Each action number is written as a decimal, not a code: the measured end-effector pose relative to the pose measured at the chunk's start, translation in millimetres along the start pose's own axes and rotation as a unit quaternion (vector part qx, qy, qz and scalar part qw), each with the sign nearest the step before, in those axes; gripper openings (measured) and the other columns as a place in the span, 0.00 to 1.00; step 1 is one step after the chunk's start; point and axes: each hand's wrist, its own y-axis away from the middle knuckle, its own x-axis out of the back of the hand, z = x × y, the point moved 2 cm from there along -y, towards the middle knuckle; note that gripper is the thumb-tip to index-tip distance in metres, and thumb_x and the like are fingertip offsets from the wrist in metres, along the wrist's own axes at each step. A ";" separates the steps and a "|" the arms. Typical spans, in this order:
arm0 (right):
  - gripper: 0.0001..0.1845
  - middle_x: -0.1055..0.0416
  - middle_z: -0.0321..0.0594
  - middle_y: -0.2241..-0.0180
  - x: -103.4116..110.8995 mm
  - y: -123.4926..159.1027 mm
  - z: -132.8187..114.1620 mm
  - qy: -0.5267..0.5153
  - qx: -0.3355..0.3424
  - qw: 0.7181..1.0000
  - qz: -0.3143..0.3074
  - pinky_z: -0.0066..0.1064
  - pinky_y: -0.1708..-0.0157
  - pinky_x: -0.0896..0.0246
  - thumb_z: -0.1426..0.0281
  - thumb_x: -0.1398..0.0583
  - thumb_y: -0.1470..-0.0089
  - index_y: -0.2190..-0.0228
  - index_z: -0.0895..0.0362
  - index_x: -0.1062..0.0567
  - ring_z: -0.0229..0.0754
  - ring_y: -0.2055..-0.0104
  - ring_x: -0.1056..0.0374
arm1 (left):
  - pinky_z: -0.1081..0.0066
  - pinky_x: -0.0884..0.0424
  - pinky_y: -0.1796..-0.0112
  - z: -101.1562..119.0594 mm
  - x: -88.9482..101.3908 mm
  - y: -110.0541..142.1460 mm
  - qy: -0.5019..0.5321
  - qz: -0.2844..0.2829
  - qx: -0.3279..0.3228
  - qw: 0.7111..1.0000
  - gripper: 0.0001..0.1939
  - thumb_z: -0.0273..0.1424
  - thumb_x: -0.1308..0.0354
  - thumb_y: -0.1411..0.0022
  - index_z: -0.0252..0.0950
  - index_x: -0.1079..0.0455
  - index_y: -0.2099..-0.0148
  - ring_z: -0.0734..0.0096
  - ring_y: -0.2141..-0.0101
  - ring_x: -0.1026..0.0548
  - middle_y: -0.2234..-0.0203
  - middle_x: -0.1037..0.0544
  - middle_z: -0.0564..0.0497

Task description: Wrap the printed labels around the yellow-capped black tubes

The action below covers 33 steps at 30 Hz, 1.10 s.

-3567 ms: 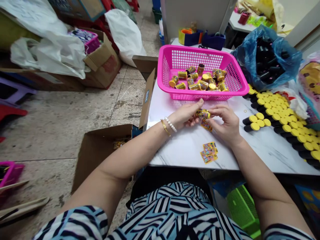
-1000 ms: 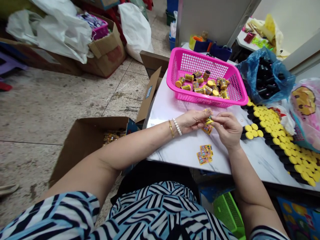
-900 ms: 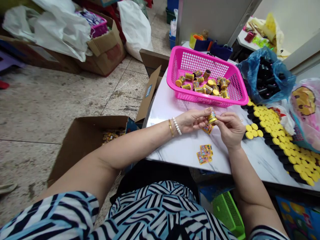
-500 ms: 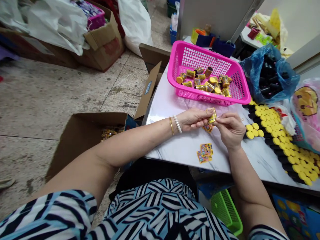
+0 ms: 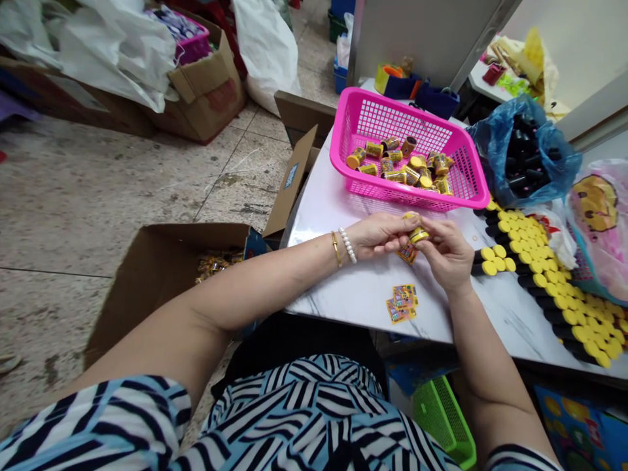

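The landmark is the pink perforated basket [image 5: 412, 195] on the white marbled table [image 5: 343, 288]. The small yellow-labelled canister [image 5: 418, 233] is held just off the basket's near side. Partly hidden by fingers, its long axis seems to slant: the far end points toward the basket, the yellow end toward the wearer and slightly right. The left hand [image 5: 385, 234] pinches its far part, thumb on top; the right hand [image 5: 449, 252] has thumb and fingers closed around the near end. More labelled canisters [image 5: 394, 176] lie jumbled inside the basket. Nearer the wearer than the basket are loose printed labels [image 5: 403, 303]. To its right stand yellow-capped black tubes [image 5: 554, 271] and a blue plastic bag [image 5: 490, 147].
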 end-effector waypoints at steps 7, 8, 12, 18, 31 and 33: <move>0.12 0.25 0.35 0.67 0.4 3.4 -2.8 -0.037 0.013 0.999 0.034 0.35 0.67 0.27 0.72 0.26 0.48 0.62 0.46 0.14 0.40 0.66 0.28 | 0.82 0.56 0.89 -1.4 -3.6 2.0 0.030 -0.007 0.002 1.000 0.19 0.41 0.38 0.28 0.31 0.29 0.67 0.88 0.90 0.42 0.84 0.28 0.56; 0.10 0.26 0.35 0.68 0.4 4.5 -2.2 -0.041 0.008 0.998 0.043 0.35 0.67 0.27 0.72 0.26 0.48 0.63 0.46 0.14 0.39 0.67 0.28 | 0.82 0.56 0.89 -1.3 -3.7 2.0 0.029 -0.007 0.003 1.000 0.18 0.40 0.37 0.28 0.31 0.29 0.67 0.89 0.90 0.42 0.84 0.29 0.57; 0.16 0.26 0.37 0.62 -0.4 4.4 -2.7 -0.019 0.007 1.000 0.015 0.36 0.65 0.26 0.70 0.27 0.46 0.55 0.45 0.15 0.41 0.63 0.27 | 0.82 0.59 0.90 -3.3 -1.9 1.2 0.005 -0.004 0.014 1.000 0.21 0.41 0.38 0.28 0.31 0.31 0.69 0.89 0.92 0.44 0.86 0.32 0.59; 0.14 0.24 0.37 0.63 3.4 2.6 -9.0 0.052 0.040 0.997 0.030 0.37 0.62 0.28 0.69 0.27 0.46 0.57 0.46 0.14 0.42 0.62 0.27 | 0.82 0.57 0.90 -7.7 -1.7 -1.5 0.048 -0.041 0.009 0.998 0.18 0.39 0.42 0.25 0.32 0.29 0.65 0.87 0.92 0.44 0.85 0.30 0.58; 0.09 0.25 0.40 0.62 -0.5 3.1 -7.0 0.055 0.013 0.998 0.014 0.41 0.58 0.26 0.64 0.29 0.43 0.58 0.48 0.16 0.45 0.59 0.27 | 0.81 0.54 0.89 -10.3 0.0 2.3 -0.027 -0.027 0.035 0.999 0.23 0.44 0.31 0.36 0.31 0.29 0.72 0.86 0.90 0.42 0.87 0.31 0.56; 0.08 0.25 0.39 0.64 0.3 3.7 -8.5 0.057 0.013 0.998 0.029 0.41 0.60 0.26 0.64 0.28 0.45 0.61 0.48 0.16 0.45 0.61 0.27 | 0.81 0.55 0.89 -10.8 0.0 1.8 -0.018 -0.031 0.038 0.999 0.19 0.42 0.32 0.34 0.30 0.26 0.68 0.86 0.91 0.43 0.87 0.31 0.58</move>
